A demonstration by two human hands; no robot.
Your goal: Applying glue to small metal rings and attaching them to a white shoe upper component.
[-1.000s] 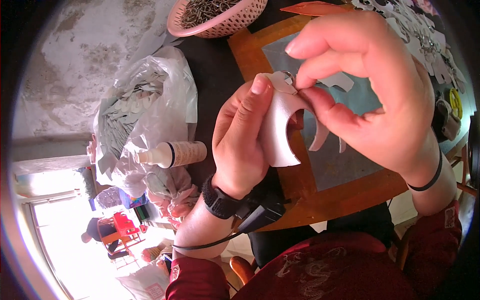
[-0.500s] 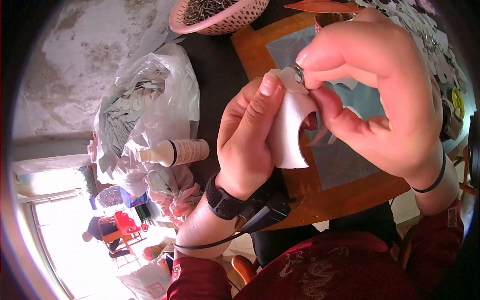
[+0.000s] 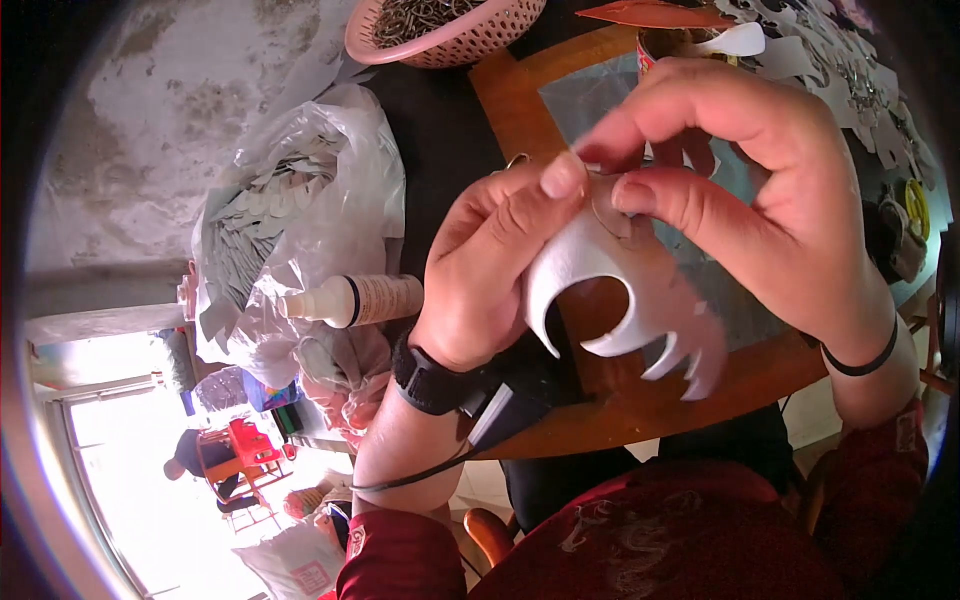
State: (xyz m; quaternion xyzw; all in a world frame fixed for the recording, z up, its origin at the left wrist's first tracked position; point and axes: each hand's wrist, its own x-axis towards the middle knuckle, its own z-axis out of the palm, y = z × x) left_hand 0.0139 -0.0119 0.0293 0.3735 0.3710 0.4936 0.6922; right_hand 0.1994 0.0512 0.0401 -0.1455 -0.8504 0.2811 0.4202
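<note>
A white, leather-like cut-out piece hangs between my hands above the table, with a large rounded cut-out and several pointed prongs along its lower side. My left hand is closed on its upper left part, the thumb lying over the top edge. Close beside it, my right hand pinches the upper right part, where a small pale tab lies under the thumb. A bit of curved metal shows above my left fingers. The prongs at the right are smeared by motion, and the far side of the piece is hidden.
A wooden-edged table lies beneath my hands. Left stand a white bottle and a plastic bag of pale cut pieces. Behind are a pink basket of metal parts, a can holding a white-handled tool, and scattered white pieces.
The white piece has turned and spread out, so its cut-out and prongs now show. My right hand has come lower, its fingers close to my left thumb. The metal fitting has left the front.
</note>
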